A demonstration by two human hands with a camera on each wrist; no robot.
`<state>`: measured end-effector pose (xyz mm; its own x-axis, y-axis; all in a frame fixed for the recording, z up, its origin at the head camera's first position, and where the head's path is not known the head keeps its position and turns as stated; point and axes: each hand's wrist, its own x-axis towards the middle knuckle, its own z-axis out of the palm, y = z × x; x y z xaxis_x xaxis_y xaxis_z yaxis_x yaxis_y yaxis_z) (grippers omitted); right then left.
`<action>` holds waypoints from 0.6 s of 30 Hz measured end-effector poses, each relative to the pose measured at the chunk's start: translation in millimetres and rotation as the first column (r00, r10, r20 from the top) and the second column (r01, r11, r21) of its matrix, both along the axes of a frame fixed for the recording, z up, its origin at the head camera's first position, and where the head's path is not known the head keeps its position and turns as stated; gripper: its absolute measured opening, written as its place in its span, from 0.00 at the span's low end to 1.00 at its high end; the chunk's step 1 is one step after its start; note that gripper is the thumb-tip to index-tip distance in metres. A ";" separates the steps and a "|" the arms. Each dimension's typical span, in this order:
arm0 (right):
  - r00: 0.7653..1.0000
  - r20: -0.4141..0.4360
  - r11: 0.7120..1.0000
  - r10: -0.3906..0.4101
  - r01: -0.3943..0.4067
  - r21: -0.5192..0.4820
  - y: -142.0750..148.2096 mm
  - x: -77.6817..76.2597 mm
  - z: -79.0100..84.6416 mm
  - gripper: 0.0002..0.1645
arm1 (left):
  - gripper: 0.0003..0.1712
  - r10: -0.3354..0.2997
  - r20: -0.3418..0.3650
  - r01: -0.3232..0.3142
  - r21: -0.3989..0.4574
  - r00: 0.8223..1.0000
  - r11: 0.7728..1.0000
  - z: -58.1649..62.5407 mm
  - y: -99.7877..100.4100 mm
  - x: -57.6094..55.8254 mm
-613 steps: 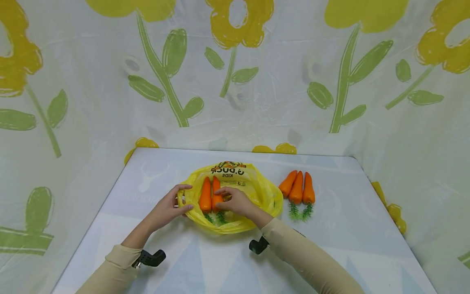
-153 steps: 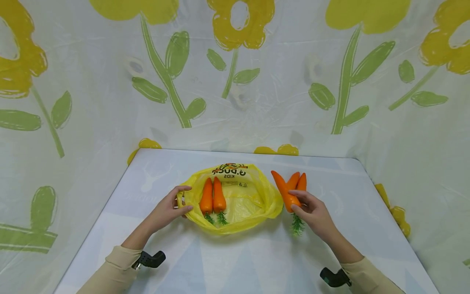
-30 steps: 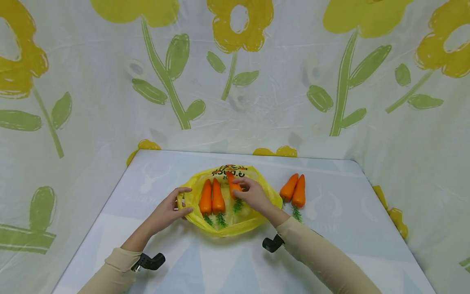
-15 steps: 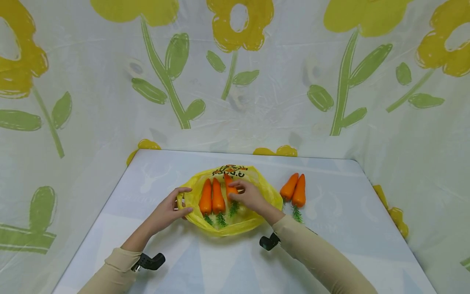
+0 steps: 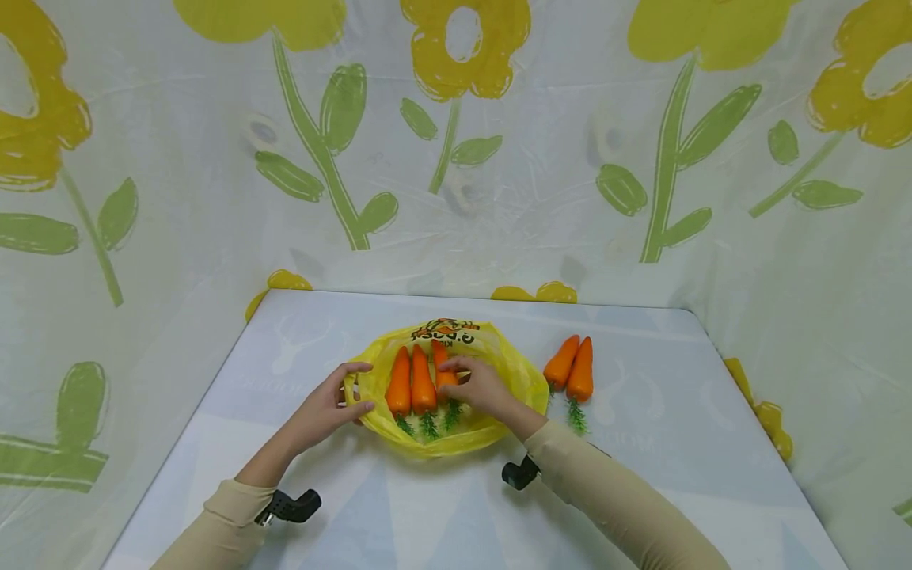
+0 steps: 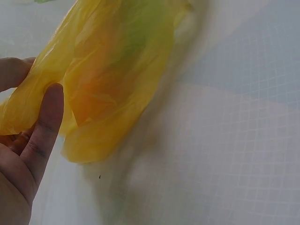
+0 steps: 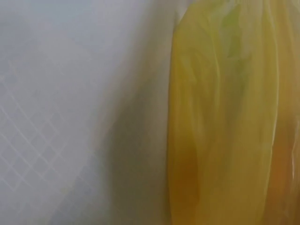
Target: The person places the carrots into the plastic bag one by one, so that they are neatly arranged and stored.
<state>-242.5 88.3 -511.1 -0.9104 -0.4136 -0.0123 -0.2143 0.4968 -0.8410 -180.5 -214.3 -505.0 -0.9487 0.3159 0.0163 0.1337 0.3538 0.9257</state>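
A yellow plastic bag (image 5: 509, 372) with dark lettering lies spread with its mouth open in the head view. Two orange carrots, a left one (image 5: 399, 384) and a middle one (image 5: 423, 384), lie side by side inside it, green tops toward the person. My right hand (image 5: 484, 388) reaches in over the bag and pinches a third carrot (image 5: 439, 354) close beside them. At the bag's left edge my left hand (image 5: 335, 400) grips the plastic; the left wrist view shows the thumb (image 6: 50, 110) against the yellow film. In the right wrist view the bag's side (image 7: 220, 122) hides the right hand.
Two more carrots (image 5: 580, 372) with green tops lie on the white table (image 5: 684, 443), just right of the bag. Behind the table hangs a flower-printed curtain (image 5: 541, 198). A black wrist camera (image 5: 292, 505) sits on the left sleeve, another (image 5: 520, 473) on the right.
Since the oldest frame, one carrot has come from the right-hand group into the bag. Over the last second my right hand shifts it left, beside the other two. The left hand stays put.
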 end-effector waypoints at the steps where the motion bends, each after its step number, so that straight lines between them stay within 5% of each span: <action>1: 1.000 0.002 1.000 0.002 -0.002 0.004 -0.1 0.3 -0.9 0.22 | 0.38 -0.001 0.001 0.001 0.001 1.000 1.000 0.2 0.0 0.1; 18: 0.999 0.031 0.999 0.019 -0.020 0.040 -1.0 9.7 -1.5 0.21 | 0.39 -0.001 0.006 0.001 0.004 1.000 1.000 0.5 -0.8 1.4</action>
<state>-232.8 87.3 -512.7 -0.9012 -0.4296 -0.0573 -0.1984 0.5264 -0.8268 -179.1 -215.2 -504.4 -0.9483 0.3171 0.0118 0.1284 0.3495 0.9281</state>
